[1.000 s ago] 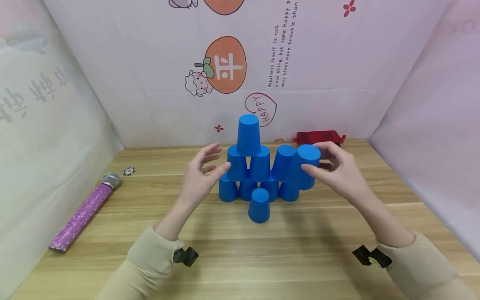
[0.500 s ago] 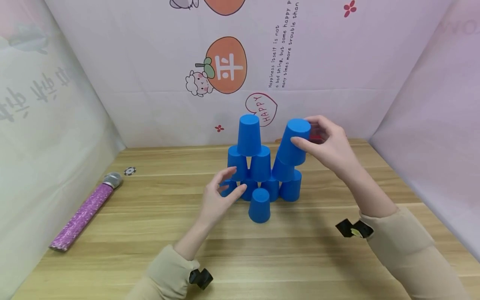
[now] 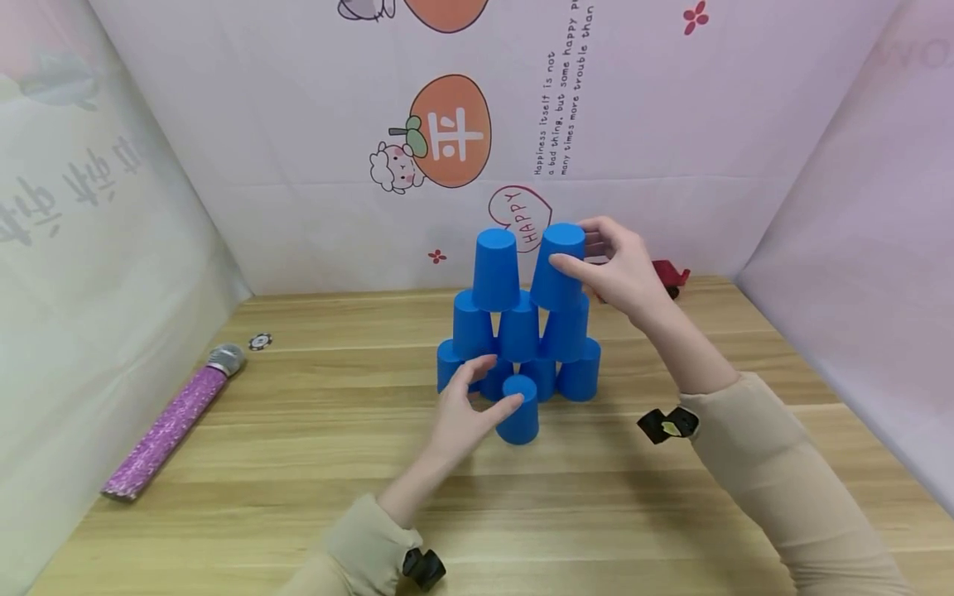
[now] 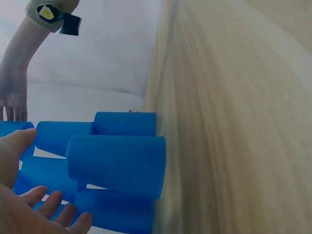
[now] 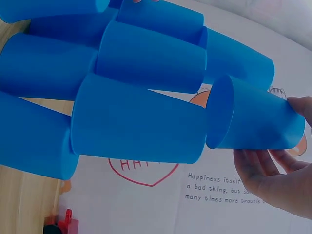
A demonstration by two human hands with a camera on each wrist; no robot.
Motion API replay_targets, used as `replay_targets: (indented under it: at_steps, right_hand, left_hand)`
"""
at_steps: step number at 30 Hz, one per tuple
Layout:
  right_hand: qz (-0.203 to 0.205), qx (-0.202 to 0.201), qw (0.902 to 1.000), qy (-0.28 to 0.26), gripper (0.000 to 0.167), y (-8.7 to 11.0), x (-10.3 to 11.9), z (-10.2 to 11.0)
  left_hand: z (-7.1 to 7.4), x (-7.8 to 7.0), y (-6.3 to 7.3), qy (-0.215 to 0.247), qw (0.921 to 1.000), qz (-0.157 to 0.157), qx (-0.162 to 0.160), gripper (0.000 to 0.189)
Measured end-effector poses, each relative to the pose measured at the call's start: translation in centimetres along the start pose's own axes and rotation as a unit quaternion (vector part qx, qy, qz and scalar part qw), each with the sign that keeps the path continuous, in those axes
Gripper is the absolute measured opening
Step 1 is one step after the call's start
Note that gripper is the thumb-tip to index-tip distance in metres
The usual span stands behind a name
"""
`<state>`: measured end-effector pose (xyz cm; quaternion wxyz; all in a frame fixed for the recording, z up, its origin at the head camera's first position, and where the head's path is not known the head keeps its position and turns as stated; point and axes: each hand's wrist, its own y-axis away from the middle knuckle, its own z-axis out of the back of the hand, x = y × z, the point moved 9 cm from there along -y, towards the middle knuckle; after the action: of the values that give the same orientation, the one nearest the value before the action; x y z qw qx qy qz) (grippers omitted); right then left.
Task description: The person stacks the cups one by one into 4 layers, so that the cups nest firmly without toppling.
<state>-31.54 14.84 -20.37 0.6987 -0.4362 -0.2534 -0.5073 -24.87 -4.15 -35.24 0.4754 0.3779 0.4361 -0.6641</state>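
Note:
Upside-down blue cups stand stacked in tiers on the wooden table (image 3: 298, 430). Several make up the bottom row (image 3: 579, 372), and three form the middle row (image 3: 518, 327). One upper cup (image 3: 496, 273) sits at the left on the third tier. Beside it my right hand (image 3: 622, 269) grips another blue cup (image 3: 550, 277) between thumb and fingers. In the right wrist view, that held cup (image 5: 263, 117) has its rim right at the base of a middle-row cup (image 5: 139, 122). My left hand (image 3: 464, 418), fingers spread, is near a single cup (image 3: 517, 426) in front; its thumb overlaps that cup.
A microphone (image 3: 171, 430) with a glittery purple handle lies at the left, near a poker chip (image 3: 261, 341). Behind the right hand is a red toy vehicle (image 3: 672, 275). A printed cloth (image 3: 633, 99) hangs behind the table.
My right hand has carried its cup up and leftward from beside the stack to the third tier. My left hand has moved down and right towards the single front cup.

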Motion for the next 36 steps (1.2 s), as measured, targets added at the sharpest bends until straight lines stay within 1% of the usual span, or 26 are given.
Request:
replay_targets:
  at_steps: [4, 8, 14, 19, 23, 36]
  right_hand:
    - [-0.002, 0.003, 1.0, -0.001, 0.058, -0.4, -0.4, -0.6]
    - [-0.004, 0.006, 1.0, 0.004, 0.059, -0.6, -0.7, -1.0]
    - [-0.005, 0.008, 0.9999, 0.007, 0.059, -0.8, -1.1, -1.4]
    - [0.003, 0.009, 0.9999, 0.007, 0.058, -0.7, -1.0, -1.5]
    - [0.009, 0.011, 0.9999, 0.009, 0.058, -0.5, -0.7, -1.5]
    - [0.012, 0.007, 0.9999, 0.008, 0.058, -0.4, -0.9, -1.6]
  left_hand:
    - [-1.1, 0.4, -0.1, -0.002, 0.9999, -0.002, 0.011, 0.064]
    - [-1.7, 0.9, -0.2, -0.002, 0.9999, -0.005, 0.014, 0.064]
    - [-2.3, 1.8, -0.5, -0.011, 0.9996, 0.016, 0.017, 0.064]
    - [-2.5, 2.3, -0.8, -0.01, 0.9996, 0.023, 0.015, 0.063]
    - [-2.6, 2.4, -1.0, -0.008, 0.9996, 0.02, 0.016, 0.06]
    - [-2.5, 2.1, -0.9, -0.003, 0.9999, -0.009, 0.013, 0.048]
